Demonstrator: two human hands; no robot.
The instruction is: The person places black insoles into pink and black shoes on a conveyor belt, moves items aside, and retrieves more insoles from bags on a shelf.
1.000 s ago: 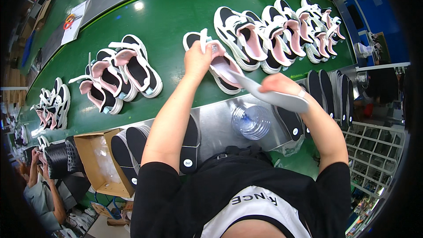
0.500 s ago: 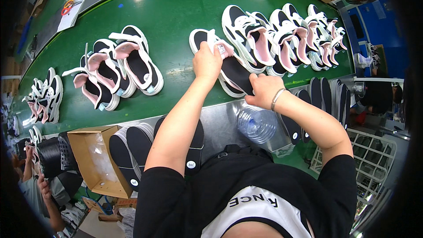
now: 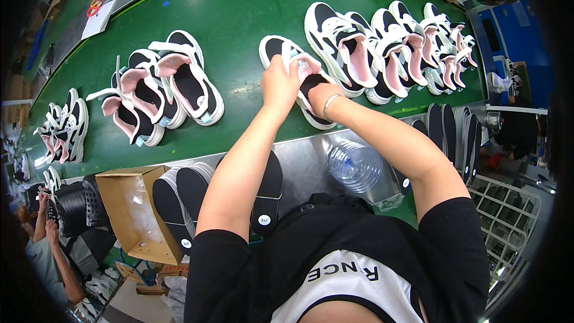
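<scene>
Black letters (image 3: 345, 272) on shirt (image 3: 350, 236); round white labels (image 3: 264, 220) on black insoles (image 3: 268, 186).

The person's left hand (image 3: 280, 88) grips the tongue of a white, black and pink shoe (image 3: 307, 64) on a green table (image 3: 239, 18). The right hand (image 3: 321, 94), with a bracelet (image 3: 330, 105) at its wrist, reaches into the shoe's opening, its fingertips hidden against a black insole (image 3: 310, 82). Matching shoes (image 3: 342, 43) stand in a row to the right, and more shoes (image 3: 190, 87) sit to the left. Nearer the person are a clear plastic bottle (image 3: 356, 168), bundled insoles (image 3: 267, 190) and a cardboard box (image 3: 112, 200). Orange scissors (image 3: 94, 7) lie on white paper (image 3: 95, 26) at upper left. A co-worker (image 3: 48, 263) is at lower left.
</scene>
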